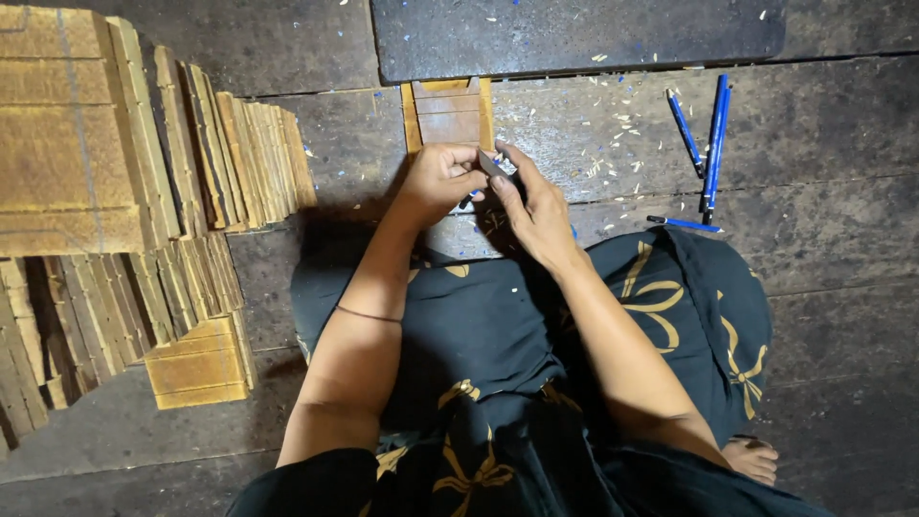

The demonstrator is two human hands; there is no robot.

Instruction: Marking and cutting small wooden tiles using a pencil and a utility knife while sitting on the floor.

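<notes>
Black cloth with gold bow pattern over my lap | left hand fisted on small dark flat piece, right hand pinching its other end, above floorboards | tan wooden slat just beyond | blue pens right | stacked tan wooden slats left

Both forearms forward, left hand fisted, right hand beside it, fingers curled in grip.
</notes>
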